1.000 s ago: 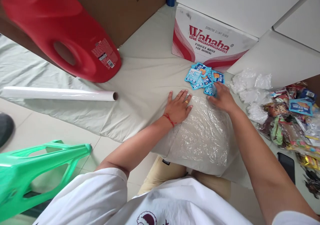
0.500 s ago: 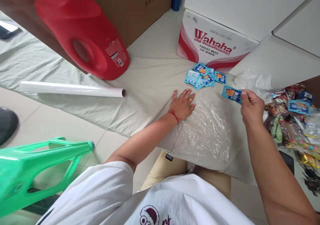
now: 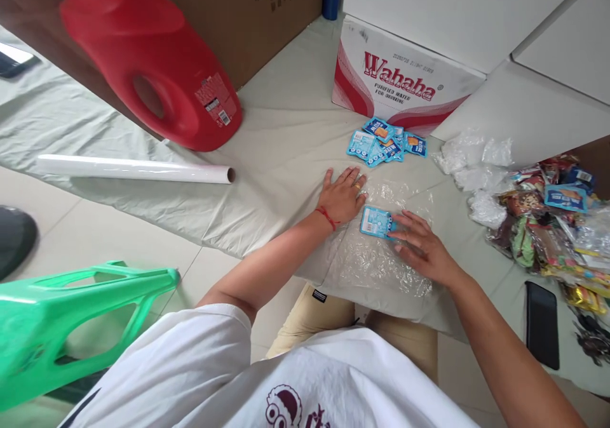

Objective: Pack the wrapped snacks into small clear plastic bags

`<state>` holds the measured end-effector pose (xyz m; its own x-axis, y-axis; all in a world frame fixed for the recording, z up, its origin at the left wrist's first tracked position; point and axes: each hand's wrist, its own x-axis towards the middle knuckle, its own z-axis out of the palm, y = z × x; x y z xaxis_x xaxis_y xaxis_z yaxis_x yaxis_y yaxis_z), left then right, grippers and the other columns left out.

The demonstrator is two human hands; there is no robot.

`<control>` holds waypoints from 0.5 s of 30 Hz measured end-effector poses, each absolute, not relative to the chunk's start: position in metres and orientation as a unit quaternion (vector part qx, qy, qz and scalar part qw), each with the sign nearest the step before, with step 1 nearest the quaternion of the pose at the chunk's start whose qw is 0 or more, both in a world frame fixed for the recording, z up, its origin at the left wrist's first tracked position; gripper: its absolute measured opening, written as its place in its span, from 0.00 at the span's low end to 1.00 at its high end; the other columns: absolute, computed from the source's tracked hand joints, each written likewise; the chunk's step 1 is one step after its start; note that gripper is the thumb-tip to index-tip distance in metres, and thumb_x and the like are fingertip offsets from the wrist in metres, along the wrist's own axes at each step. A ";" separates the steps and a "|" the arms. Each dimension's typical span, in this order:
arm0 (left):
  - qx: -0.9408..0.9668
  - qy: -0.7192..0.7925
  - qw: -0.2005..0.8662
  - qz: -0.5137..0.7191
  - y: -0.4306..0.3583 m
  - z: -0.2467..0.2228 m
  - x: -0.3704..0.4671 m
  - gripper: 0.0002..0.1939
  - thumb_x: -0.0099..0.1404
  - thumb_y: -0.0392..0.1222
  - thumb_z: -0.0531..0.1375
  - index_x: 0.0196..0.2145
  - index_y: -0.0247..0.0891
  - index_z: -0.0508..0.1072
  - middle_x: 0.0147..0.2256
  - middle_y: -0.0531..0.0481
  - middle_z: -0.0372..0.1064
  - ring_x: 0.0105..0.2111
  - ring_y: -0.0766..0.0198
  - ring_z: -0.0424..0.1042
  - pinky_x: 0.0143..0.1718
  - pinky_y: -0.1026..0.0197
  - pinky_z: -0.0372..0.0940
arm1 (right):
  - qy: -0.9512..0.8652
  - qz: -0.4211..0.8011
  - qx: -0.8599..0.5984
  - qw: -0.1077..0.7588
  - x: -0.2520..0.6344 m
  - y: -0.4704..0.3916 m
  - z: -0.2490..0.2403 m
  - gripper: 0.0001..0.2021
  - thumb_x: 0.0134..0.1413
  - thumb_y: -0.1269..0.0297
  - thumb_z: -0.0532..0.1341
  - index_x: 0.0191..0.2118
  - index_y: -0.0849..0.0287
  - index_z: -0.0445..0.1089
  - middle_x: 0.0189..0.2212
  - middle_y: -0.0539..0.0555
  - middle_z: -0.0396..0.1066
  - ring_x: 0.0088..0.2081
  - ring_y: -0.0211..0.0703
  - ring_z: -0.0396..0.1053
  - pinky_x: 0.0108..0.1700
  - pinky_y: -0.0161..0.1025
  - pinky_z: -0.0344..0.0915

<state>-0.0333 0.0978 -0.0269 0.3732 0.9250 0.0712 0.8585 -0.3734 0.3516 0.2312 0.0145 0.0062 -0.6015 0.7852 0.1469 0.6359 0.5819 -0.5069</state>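
A blue snack packet [image 3: 376,222] lies on a crinkled clear plastic sheet [image 3: 366,266], its printed back facing up. Over the packet's right end is my right hand [image 3: 422,244], fingers spread and loose; whether the fingertips touch it I cannot tell. My left hand [image 3: 340,197] rests flat and open at the sheet's upper left corner, on the pale cloth [image 3: 276,161]. Beyond the sheet sits a small pile of similar blue packets [image 3: 381,143], in front of a white and red Wahaha carton [image 3: 405,79].
At the right are crumpled clear bags [image 3: 481,167], many mixed snack packets [image 3: 534,225] and a black phone [image 3: 542,325]. A white roll [image 3: 133,168] and a red jug [image 3: 190,98] lie to the left. A green stool [image 3: 86,320] stands at lower left.
My right hand has moved left from beside the sheet with the blue packet, which now lies on the plastic, flipped over. Its fingers have loosened. My left hand has stayed in place.
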 end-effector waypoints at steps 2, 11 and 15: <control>0.817 0.548 0.125 0.131 0.098 -0.027 -0.033 0.29 0.78 0.51 0.44 0.72 0.42 0.61 0.75 0.43 0.50 0.74 0.51 0.50 0.74 0.29 0.37 | -0.852 0.190 -0.437 0.217 0.219 0.012 0.004 0.21 0.70 0.60 0.59 0.66 0.46 0.69 0.67 0.56 0.67 0.72 0.54 0.58 0.70 0.64 0.61; 0.800 0.570 0.131 0.139 0.100 -0.024 -0.034 0.29 0.79 0.51 0.43 0.71 0.40 0.62 0.73 0.43 0.55 0.73 0.53 0.53 0.75 0.38 0.41 | -0.898 0.204 -0.376 0.107 0.199 0.008 -0.016 0.25 0.74 0.60 0.53 0.72 0.46 0.59 0.71 0.54 0.61 0.74 0.51 0.55 0.75 0.65 0.50; 0.754 0.617 0.126 0.189 0.106 -0.023 -0.039 0.32 0.78 0.52 0.46 0.73 0.36 0.57 0.73 0.36 0.54 0.73 0.48 0.54 0.73 0.42 0.47 | -0.879 0.250 -0.372 0.161 0.211 0.025 0.003 0.25 0.73 0.56 0.55 0.71 0.48 0.61 0.68 0.57 0.65 0.71 0.51 0.60 0.72 0.60 0.57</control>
<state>-0.0392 0.1060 -0.0229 0.1676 0.9775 0.1283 0.8821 -0.2068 0.4233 0.2106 0.0249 0.0030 -0.6712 0.7349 0.0975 0.5736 0.5981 -0.5596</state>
